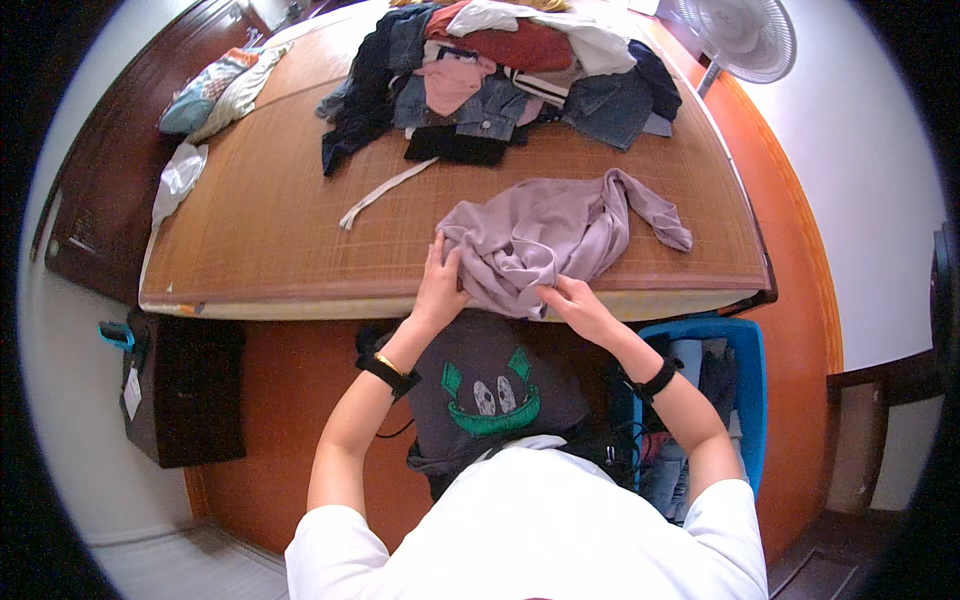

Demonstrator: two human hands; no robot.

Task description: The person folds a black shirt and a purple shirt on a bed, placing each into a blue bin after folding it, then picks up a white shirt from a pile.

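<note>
A crumpled mauve garment lies at the near edge of the bed, with one sleeve-like end stretched out to the right. My left hand grips its left edge, the fingertips partly hidden in the folds. Close to the bed's front edge, my right hand pinches a fold between thumb and fingers. Part of the cloth hangs slightly over the edge between the two hands.
A woven mat covers the bed. Farther back is a heap of clothes, with a white cord nearer. A blue bin of folded clothes stands on the floor at right, a dark box at left, and a fan beyond.
</note>
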